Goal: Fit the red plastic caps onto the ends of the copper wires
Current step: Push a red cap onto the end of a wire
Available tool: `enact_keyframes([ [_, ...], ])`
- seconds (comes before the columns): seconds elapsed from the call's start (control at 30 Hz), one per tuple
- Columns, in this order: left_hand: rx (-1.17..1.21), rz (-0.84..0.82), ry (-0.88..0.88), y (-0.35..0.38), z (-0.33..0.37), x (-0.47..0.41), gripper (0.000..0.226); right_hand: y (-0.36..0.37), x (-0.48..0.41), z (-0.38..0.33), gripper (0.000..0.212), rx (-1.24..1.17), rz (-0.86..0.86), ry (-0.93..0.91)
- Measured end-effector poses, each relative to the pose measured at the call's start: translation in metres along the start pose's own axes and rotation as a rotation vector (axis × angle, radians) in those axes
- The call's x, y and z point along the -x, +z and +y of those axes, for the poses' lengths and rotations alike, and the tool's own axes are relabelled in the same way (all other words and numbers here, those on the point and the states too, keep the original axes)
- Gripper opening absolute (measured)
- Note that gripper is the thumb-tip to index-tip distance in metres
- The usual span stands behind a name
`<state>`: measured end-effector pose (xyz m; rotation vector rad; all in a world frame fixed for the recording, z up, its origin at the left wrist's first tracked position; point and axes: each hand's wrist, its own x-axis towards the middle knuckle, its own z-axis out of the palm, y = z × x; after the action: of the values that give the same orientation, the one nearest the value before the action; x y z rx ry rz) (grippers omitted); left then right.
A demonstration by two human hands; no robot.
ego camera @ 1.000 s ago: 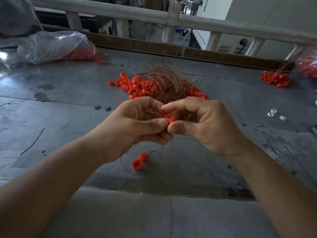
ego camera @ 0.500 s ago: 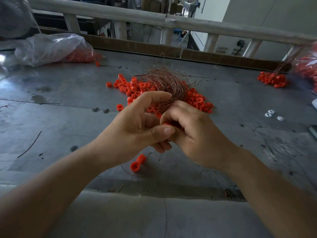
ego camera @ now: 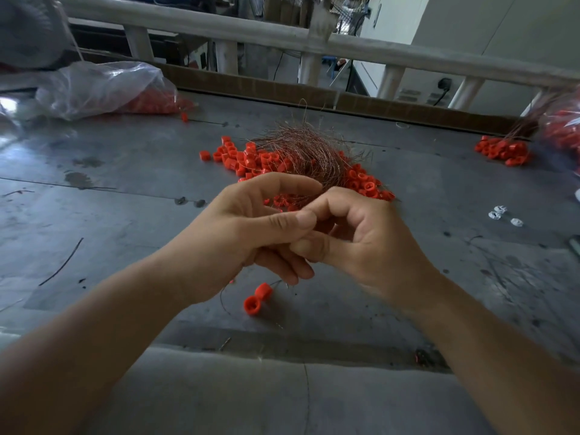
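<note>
You are sitting at a scuffed grey metal desk (ego camera: 125,215) in a workshop. Nearest you, a pair of red caps (ego camera: 257,298) is lying on the desk with a thin wire (ego camera: 224,301) curling away from it. That looks like one piece already capped at both ends, though I am judging that from the way the caps sit together.

Just above them your left hand (ego camera: 238,233) and right hand (ego camera: 361,240) are meeting. The fingers of both are curling in narrow, thumbs pressing against fingertips at one shared spot. Whatever you are pinching there is hiding behind your thumbs, so I cannot tell whether it is a cap, a wire end or both.

Beyond your hands the loose red caps (ego camera: 248,158) are spreading around the bundle of copper wires (ego camera: 307,152), whose ends are showing bare. Most of the job is waiting there. Farther off, a smaller red heap (ego camera: 502,150) is sitting at the right, a plastic bag (ego camera: 103,86) holding more red pieces is slumping at the left, and a pale railing (ego camera: 282,32) is crossing behind.
</note>
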<state>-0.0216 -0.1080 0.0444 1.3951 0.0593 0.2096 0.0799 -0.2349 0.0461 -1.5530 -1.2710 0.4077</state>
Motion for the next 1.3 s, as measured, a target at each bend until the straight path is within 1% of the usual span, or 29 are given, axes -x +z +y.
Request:
enact_keyframes([
  [0.1, 0.125, -0.005, 0.042, -0.003, 0.003, -0.001, 0.036, -0.003, -0.002, -0.002, 0.032, -0.231, -0.016, 0.102],
  [0.17, 0.242, 0.008, 0.094, -0.005, 0.005, -0.001, 0.032, -0.006, -0.003, -0.003, 0.048, -0.369, -0.068, 0.185],
  [0.2, 0.287, 0.013, 0.114, -0.006, 0.006, -0.002, 0.031, -0.007, -0.003, -0.003, 0.050, -0.415, -0.101, 0.222],
  [0.23, 0.317, 0.017, 0.129, -0.007, 0.007, -0.002, 0.030, -0.007, -0.003, -0.003, 0.048, -0.444, -0.131, 0.250],
  [0.27, 0.336, 0.023, 0.137, -0.008, 0.007, -0.002, 0.029, -0.005, -0.003, -0.004, 0.041, -0.461, -0.145, 0.268],
  [0.33, 0.354, 0.045, 0.137, -0.008, 0.009, -0.002, 0.026, -0.003, -0.003, -0.005, 0.023, -0.475, -0.096, 0.287],
  [0.4, 0.342, 0.078, 0.137, -0.008, 0.010, -0.002, 0.022, -0.007, -0.004, -0.006, 0.015, -0.424, -0.004, 0.296],
  [0.47, 0.298, 0.129, 0.145, -0.008, 0.011, -0.001, 0.016, -0.014, -0.004, -0.007, 0.015, -0.350, 0.029, 0.311],
  [0.53, 0.249, 0.211, 0.146, -0.009, 0.011, -0.001, 0.011, -0.022, -0.004, -0.009, 0.015, -0.268, 0.019, 0.317],
  [0.6, 0.199, 0.296, 0.137, -0.012, 0.012, -0.002, 0.008, -0.029, -0.003, -0.011, 0.008, -0.156, 0.016, 0.297],
  [0.67, 0.156, 0.365, 0.117, -0.017, 0.012, -0.003, 0.004, -0.036, -0.004, -0.007, 0.011, -0.037, 0.023, 0.279],
  [0.73, 0.110, 0.418, 0.102, -0.022, 0.012, -0.003, 0.008, -0.042, -0.005, -0.001, 0.012, 0.117, 0.021, 0.290],
  [0.8, 0.013, 0.435, 0.088, -0.026, 0.011, -0.003, 0.009, -0.047, -0.005, 0.005, 0.010, 0.234, 0.017, 0.325],
  [0.87, -0.162, 0.391, 0.033, -0.030, 0.010, -0.002, 0.010, -0.052, -0.004, 0.007, 0.011, 0.288, -0.015, 0.359],
  [0.93, -0.417, 0.278, -0.054, -0.033, 0.007, -0.001, 0.017, -0.055, -0.003, 0.008, 0.012, 0.316, -0.085, 0.405],
  [1.0, -0.671, 0.165, -0.141, -0.032, 0.002, -0.001, 0.019, -0.057, -0.001, 0.009, 0.014, 0.305, -0.154, 0.458],
  [1.03, -0.757, 0.124, -0.174, -0.031, -0.001, -0.002, 0.018, -0.057, 0.000, 0.010, 0.014, 0.302, -0.185, 0.476],
  [1.1, -0.830, 0.063, -0.214, -0.029, -0.003, -0.002, 0.017, -0.057, 0.000, 0.011, 0.014, 0.321, -0.250, 0.492],
  [1.2, -0.867, -0.002, -0.217, -0.029, -0.005, -0.002, 0.023, -0.056, 0.000, 0.012, 0.012, 0.378, -0.332, 0.491],
  [1.3, -0.869, -0.068, -0.258, -0.026, -0.007, -0.002, 0.017, -0.054, 0.000, 0.014, 0.008, 0.441, -0.380, 0.494],
])
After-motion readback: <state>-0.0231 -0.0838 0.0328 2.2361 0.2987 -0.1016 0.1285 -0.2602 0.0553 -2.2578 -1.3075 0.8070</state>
